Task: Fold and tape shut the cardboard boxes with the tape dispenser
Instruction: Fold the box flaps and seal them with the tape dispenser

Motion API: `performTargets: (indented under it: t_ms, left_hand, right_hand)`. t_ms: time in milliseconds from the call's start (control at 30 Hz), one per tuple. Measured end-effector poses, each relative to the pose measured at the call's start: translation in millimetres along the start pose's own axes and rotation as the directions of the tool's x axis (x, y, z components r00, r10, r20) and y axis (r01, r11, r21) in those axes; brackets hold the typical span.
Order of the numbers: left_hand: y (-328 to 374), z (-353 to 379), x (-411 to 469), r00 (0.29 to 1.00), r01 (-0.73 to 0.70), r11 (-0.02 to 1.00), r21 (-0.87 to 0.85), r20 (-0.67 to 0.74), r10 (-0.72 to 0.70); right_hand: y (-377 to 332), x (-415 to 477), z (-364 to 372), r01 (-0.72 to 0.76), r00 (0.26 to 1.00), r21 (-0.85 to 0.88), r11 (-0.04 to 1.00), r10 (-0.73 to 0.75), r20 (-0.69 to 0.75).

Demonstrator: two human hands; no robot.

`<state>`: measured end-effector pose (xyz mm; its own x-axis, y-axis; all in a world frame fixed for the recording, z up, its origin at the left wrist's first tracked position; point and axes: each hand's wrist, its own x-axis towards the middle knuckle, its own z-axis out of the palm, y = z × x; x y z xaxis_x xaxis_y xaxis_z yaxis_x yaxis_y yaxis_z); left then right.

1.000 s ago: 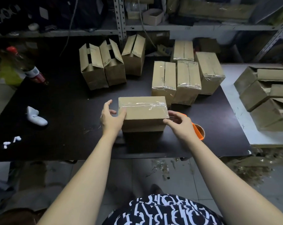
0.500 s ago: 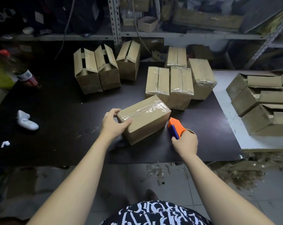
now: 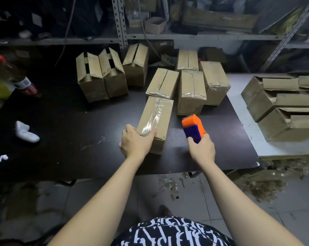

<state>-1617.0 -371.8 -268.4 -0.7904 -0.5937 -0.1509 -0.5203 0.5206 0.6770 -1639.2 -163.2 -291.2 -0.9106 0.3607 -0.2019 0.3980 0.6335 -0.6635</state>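
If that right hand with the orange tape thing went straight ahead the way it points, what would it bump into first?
Probably the upright taped box just beyond the tape dispenser that the right hand grips. A gap shows between them, though depth is unclear.

taped box (image 3: 156,119) on table (image 3: 65,121) | tape dispenser (image 3: 193,127) right of it | sealed boxes (image 3: 192,89) behind

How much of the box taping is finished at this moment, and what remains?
Done: four taped boxes at the back. In hand: the left hand holds the near box, taped on top; the right hand grips the tape dispenser. Left: three untaped boxes at back left, open boxes on the white table.
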Motion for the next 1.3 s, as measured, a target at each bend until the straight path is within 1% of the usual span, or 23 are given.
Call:
performTargets:
  t_ms: [67, 100, 133, 167, 200, 233, 267, 300, 333, 367, 400, 467, 567, 633, 800, 900, 1033, 1100, 1200, 1300]
  left_hand:
    - [4.5, -0.3, -1.4, 1.000, -0.014, 0.996, 0.084, -0.013, 0.016]
    - [7.0, -2.6, -0.9, 0.999, -0.034, 0.992, 0.119, -0.038, 0.039]
    - [9.3, -4.5, 1.0, 0.994, -0.072, 0.990, 0.124, -0.070, 0.081]
    - [12.8, -7.7, 3.1, 0.985, -0.132, 0.988, 0.086, -0.104, 0.140]
    - [17.9, -11.4, 6.0, 0.972, -0.205, 0.979, 0.008, -0.119, 0.205]
    - [25.2, -16.7, 9.1, 0.961, -0.270, 0.957, -0.107, -0.099, 0.260]
    - [34.8, -23.9, 11.5, 0.955, -0.296, 0.924, -0.244, -0.040, 0.295]
    - [45.0, -32.2, 13.6, 0.948, -0.267, 0.884, -0.383, 0.060, 0.312]
    - [54.3, -41.6, 14.7, 0.927, -0.206, 0.840, -0.502, 0.174, 0.332]
    - [61.0, -50.2, 15.9, 0.893, -0.157, 0.801, -0.578, 0.263, 0.366]
    - [64.8, -58.0, 17.5, 0.857, -0.146, 0.774, -0.616, 0.312, 0.410]
    - [65.9, -69.9, 20.5, 0.810, -0.195, 0.736, -0.648, 0.317, 0.494]
    - [63.6, -79.3, 23.3, 0.783, -0.252, 0.713, -0.654, 0.295, 0.548]
    - [64.3, -83.2, 22.4, 0.760, -0.281, 0.726, -0.627, 0.316, 0.567]
    - [63.3, -91.1, 22.4, 0.705, -0.295, 0.762, -0.576, 0.408, 0.580]
    - [60.9, -91.0, 21.9, 0.689, -0.310, 0.768, -0.560, 0.424, 0.588]
    - [60.4, -90.4, 22.2, 0.700, -0.386, 0.735, -0.557, 0.342, 0.627]
    - [63.5, -90.3, 20.2, 0.720, -0.416, 0.737, -0.532, 0.302, 0.624]
    - [68.4, -87.4, 14.6, 0.771, -0.403, 0.771, -0.494, 0.271, 0.577]
    - [70.8, -85.6, 11.2, 0.789, -0.372, 0.791, -0.486, 0.283, 0.545]
  right_hand:
    - [-9.4, -4.8, -7.4, 0.053, 0.999, 0.097, 0.994, -0.052, -0.014]
    - [-14.2, -7.5, -11.2, 0.101, 0.995, 0.134, 0.986, -0.102, -0.007]
    - [-18.2, -10.3, -14.9, 0.160, 0.987, 0.153, 0.975, -0.162, 0.003]
    - [-22.1, -14.2, -18.7, 0.222, 0.974, 0.155, 0.963, -0.227, 0.018]
    - [-26.5, -18.0, -21.4, 0.280, 0.957, 0.157, 0.947, -0.288, 0.028]
    - [-31.1, -22.2, -23.9, 0.330, 0.940, 0.165, 0.930, -0.340, 0.037]
    - [-34.6, -25.9, -25.4, 0.371, 0.922, 0.183, 0.910, -0.385, 0.046]
    - [-37.7, -29.2, -26.7, 0.404, 0.904, 0.208, 0.891, -0.424, 0.057]
    - [-40.6, -32.0, -28.0, 0.433, 0.886, 0.239, 0.869, -0.459, 0.067]
    - [-42.8, -34.6, -29.7, 0.462, 0.866, 0.267, 0.846, -0.495, 0.072]
    - [-44.9, -36.7, -31.3, 0.492, 0.845, 0.289, 0.822, -0.530, 0.071]
    - [-46.8, -39.3, -34.3, 0.540, 0.811, 0.310, 0.783, -0.582, 0.058]
    - [-45.6, -40.4, -37.5, 0.586, 0.777, 0.324, 0.743, -0.629, 0.037]
    - [-44.4, -41.4, -38.5, 0.600, 0.760, 0.328, 0.730, -0.647, 0.049]
    - [-37.0, -39.1, -35.7, 0.636, 0.727, 0.302, 0.710, -0.683, 0.075]
    - [-34.0, -35.6, -35.4, 0.662, 0.702, 0.293, 0.689, -0.708, 0.080]
    - [-33.2, -35.4, -34.3, 0.679, 0.687, 0.284, 0.677, -0.722, 0.082]
    - [-34.1, -35.4, -32.9, 0.688, 0.686, 0.254, 0.680, -0.723, 0.078]
    - [-34.5, -33.9, -31.7, 0.686, 0.690, 0.238, 0.687, -0.719, 0.085]
    - [-30.0, -33.6, -30.6, 0.688, 0.688, 0.236, 0.687, -0.720, 0.089]
